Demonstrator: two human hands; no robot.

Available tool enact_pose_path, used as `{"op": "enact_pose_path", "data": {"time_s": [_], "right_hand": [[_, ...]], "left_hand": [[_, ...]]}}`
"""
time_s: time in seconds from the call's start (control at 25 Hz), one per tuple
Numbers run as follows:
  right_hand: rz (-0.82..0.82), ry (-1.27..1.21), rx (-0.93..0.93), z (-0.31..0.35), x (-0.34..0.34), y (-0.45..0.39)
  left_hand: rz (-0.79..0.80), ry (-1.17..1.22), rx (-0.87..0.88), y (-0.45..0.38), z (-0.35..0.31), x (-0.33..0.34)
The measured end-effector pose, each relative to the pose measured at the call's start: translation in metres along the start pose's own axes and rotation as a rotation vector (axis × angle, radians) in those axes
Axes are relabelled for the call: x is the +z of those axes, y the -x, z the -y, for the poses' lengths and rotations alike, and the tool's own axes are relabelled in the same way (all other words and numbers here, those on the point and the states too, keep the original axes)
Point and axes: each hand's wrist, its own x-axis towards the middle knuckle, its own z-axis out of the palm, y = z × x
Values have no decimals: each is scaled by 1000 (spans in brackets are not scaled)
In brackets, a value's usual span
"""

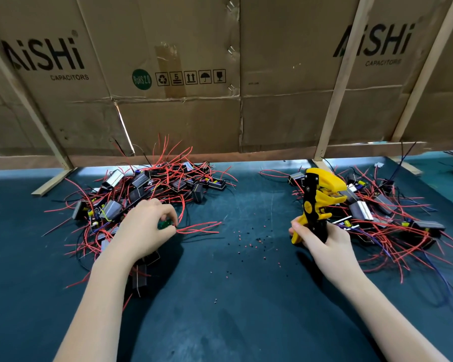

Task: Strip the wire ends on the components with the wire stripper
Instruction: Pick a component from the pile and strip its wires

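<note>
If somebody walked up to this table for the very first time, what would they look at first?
Probably the yellow and black wire stripper, standing upright in the right hand at the right of the dark mat. Next come two tangled heaps of red-wired components, one behind the left hand and one behind the tool. The left hand pinches a small green board at the edge of its heap.
</note>
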Motion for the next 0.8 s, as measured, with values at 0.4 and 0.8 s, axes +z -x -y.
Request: {"op": "enact_pose_path", "data": {"time_s": [0.4, 0.8], "right_hand": [[-12, 12, -1, 4, 0, 2], [-27, 13, -3, 5, 1, 2]], "left_hand": [[-395, 1312, -182, -5, -11, -14], [43, 1376, -309, -8, -38, 10]]}}
